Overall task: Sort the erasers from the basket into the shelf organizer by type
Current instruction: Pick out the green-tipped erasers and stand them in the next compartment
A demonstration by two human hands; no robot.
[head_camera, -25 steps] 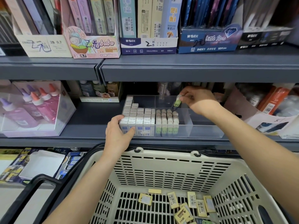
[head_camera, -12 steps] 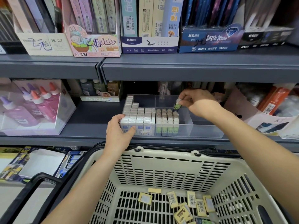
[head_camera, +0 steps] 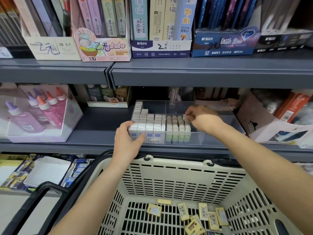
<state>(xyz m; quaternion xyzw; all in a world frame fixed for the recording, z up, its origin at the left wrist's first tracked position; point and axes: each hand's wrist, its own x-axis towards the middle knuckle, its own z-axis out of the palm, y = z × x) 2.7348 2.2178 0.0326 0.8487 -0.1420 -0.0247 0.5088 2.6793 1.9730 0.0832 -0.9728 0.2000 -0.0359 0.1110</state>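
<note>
Your right hand (head_camera: 201,119) pinches a small pale eraser (head_camera: 184,116) at the back of the green-sleeved row (head_camera: 177,131), in the middle of the frame. If you press it in crooked, it may tip its neighbours. Your left hand (head_camera: 128,138) grips the front corner of the clear shelf organizer (head_camera: 211,139). Flat yellow erasers (head_camera: 183,211) lie in the basket (head_camera: 169,175) below.

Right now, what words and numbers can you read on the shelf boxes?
"2B 0.7": cream box
"2B 0.7": pink box
"M&G": white box
"2 HB", handwritten: same white box
"Little Stars": blue box
"840X1": same blue box
"M&G": black box
Too small to read: barcode labels on the basket erasers.
</note>
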